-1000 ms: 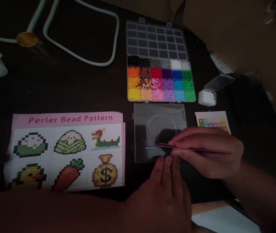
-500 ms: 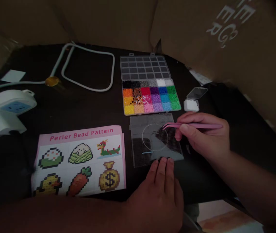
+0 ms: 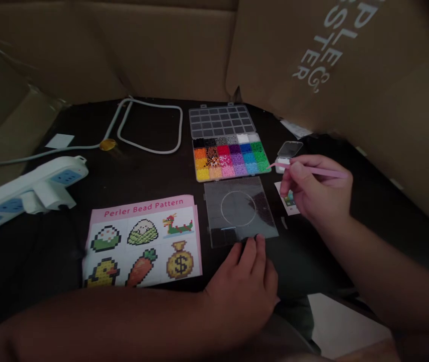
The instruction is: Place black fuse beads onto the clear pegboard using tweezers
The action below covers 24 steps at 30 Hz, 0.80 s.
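My right hand [image 3: 318, 193] pinches a pair of pink tweezers [image 3: 329, 173]. Their bent tip is at the front right corner of the bead box [image 3: 233, 157], by the light green beads; whether a bead is between the points is too small to tell. In front of the box lies a clear square pegboard [image 3: 233, 188] with a circle outlined on it and a faint light-blue row near its front. My left hand [image 3: 242, 291] lies with fingers stretched out at the pegboard's front edge, holding nothing.
Left of the pegboard is a Perler Bead Pattern sheet [image 3: 144, 241]. A small lidded box [image 3: 282, 163] of white beads stands beside the bead box, a small card [image 3: 288, 205] nearer. A power strip [image 3: 63, 173] and pale cable [image 3: 180, 125] lie left. Cardboard [image 3: 161, 50] walls the back.
My right hand has lifted the tweezers from over the pegboard to the bead box's front right corner. The small card now shows beside it. My left hand stays at the pegboard; the view has shifted.
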Available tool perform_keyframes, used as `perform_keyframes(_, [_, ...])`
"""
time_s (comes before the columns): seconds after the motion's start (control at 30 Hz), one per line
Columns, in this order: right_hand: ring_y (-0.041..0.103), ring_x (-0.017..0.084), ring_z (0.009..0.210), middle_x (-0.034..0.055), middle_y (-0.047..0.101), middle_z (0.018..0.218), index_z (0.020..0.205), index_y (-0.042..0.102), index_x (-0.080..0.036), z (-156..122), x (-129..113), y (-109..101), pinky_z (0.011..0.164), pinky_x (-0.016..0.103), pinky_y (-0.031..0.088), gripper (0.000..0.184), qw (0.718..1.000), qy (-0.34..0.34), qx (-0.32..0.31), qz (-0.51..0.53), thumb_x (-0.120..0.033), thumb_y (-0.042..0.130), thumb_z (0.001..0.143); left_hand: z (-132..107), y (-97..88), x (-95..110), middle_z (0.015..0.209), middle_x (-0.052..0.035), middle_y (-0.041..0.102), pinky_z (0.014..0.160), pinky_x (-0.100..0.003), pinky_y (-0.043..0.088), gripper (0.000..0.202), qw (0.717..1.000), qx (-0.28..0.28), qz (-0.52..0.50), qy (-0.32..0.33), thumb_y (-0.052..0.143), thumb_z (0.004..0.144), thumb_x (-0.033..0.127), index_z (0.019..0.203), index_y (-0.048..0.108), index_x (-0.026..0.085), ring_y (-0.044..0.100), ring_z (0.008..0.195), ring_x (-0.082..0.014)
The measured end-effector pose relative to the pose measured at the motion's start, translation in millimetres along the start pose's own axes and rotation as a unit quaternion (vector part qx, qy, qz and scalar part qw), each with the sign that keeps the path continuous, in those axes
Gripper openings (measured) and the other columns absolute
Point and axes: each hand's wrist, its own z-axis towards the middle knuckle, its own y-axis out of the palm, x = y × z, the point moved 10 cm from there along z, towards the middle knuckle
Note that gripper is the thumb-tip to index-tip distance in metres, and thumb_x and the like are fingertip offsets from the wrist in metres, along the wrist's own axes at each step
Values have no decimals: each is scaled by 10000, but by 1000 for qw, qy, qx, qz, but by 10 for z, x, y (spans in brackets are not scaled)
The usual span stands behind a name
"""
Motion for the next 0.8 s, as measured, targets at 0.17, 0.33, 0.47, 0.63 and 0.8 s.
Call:
perform_keyframes(0.17, [605,109,445,-18,656,631,826,694,-192,131,-4,-140,390,241,504,106,999,-10,43,-6,-264,769,802,1,11,-2,1385,-307,510,956,-477,469,516,1000,-13,-1,3,605,904,486,1171,633,46,548,1240,-383])
perform_keyframes(0.33, [598,100,434,-14,662,631,843,695,-176,186,124,-217,389,232,518,166,997,21,72,-8,-271,803,761,5,16,1,1375,-311,517,978,-493,449,530,1000,-9,2,6,632,884,502,1154,645,46,561,1224,-389])
perform_keyframes(0.47, [599,101,431,-10,667,624,825,702,-168,198,177,-233,387,229,517,170,996,33,78,-12,-270,811,744,5,29,6,1373,-311,519,970,-489,454,617,1000,-12,3,10,658,837,585,1151,653,53,556,1225,-394])
perform_keyframes(0.63, [598,108,434,-16,669,623,811,713,-180,192,157,-245,390,241,511,147,996,29,85,-18,-273,805,742,-5,57,-9,1418,-288,488,959,-599,439,620,999,-34,1,3,618,854,616,1199,637,102,514,1250,-390])
perform_keyframes(0.8, [593,107,436,-6,672,642,810,720,-196,185,178,-247,390,247,512,141,996,33,81,-27,-285,810,746,-25,73,-17,1450,-260,458,942,-689,413,600,999,-54,-9,0,580,881,615,1243,599,138,459,1269,-376])
